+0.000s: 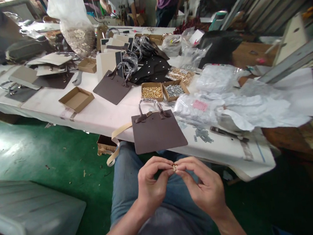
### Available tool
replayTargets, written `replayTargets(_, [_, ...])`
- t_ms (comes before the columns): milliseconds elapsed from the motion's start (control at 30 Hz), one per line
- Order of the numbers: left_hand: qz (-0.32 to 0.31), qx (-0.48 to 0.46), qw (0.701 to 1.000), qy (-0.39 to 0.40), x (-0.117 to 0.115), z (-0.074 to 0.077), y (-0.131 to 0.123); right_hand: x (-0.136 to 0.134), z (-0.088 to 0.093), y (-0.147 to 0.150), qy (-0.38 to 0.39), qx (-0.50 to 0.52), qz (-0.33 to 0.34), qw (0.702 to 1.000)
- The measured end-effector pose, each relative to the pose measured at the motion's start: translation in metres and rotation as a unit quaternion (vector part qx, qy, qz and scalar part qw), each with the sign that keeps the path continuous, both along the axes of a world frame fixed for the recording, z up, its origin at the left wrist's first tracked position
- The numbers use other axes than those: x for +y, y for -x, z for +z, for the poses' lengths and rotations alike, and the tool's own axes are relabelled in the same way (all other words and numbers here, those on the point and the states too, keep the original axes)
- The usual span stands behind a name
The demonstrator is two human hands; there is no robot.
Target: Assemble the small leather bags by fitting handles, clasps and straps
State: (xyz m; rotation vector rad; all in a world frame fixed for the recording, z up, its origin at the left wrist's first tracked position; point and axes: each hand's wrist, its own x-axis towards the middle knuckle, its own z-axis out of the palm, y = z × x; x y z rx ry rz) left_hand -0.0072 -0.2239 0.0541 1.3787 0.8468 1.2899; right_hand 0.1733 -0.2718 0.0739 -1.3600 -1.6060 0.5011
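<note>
Over my lap, my left hand (pixel 154 180) and my right hand (pixel 202 182) meet fingertip to fingertip. Both pinch a small gold-coloured metal fitting (pixel 174 168); its exact kind is too small to make out. Just beyond them, a dark brown bag panel (pixel 158 130) with plastic-wrapped handles (pixel 148 102) lies flat at the table's front edge. A cream strip (pixel 121 129) hangs off the edge from its left side. Behind the panel stand a small box of gold fittings (pixel 152 91) and a box of silver fittings (pixel 174 90).
Another brown panel (pixel 113 87) and an open cardboard box (pixel 76 100) lie farther left on the white table (pixel 100 118). Plastic bags (pixel 214 79), grey metal plates (pixel 203 135) and a dark tool (pixel 227 132) are at right. Two people (pixel 117 1) are across the table. A grey bin (pixel 37 214) stands lower left.
</note>
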Motion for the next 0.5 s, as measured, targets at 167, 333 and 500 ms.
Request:
replayTargets(167, [0.021,-0.003,0.999,-0.03,-0.004,0.001,0.002,-0.006,-0.002,0.008,-0.001,0.025,-0.017,1.0])
replayTargets(333, [0.016,-0.016,0.999,-0.034,-0.002,-0.001,0.003,-0.007,-0.003,0.013,-0.001,0.043,-0.032,0.999])
replayTargets(500, [-0.048,-0.098,0.993,0.054,0.003,-0.001,0.005,-0.004,-0.001,0.012,-0.017,0.037,-0.031,0.999])
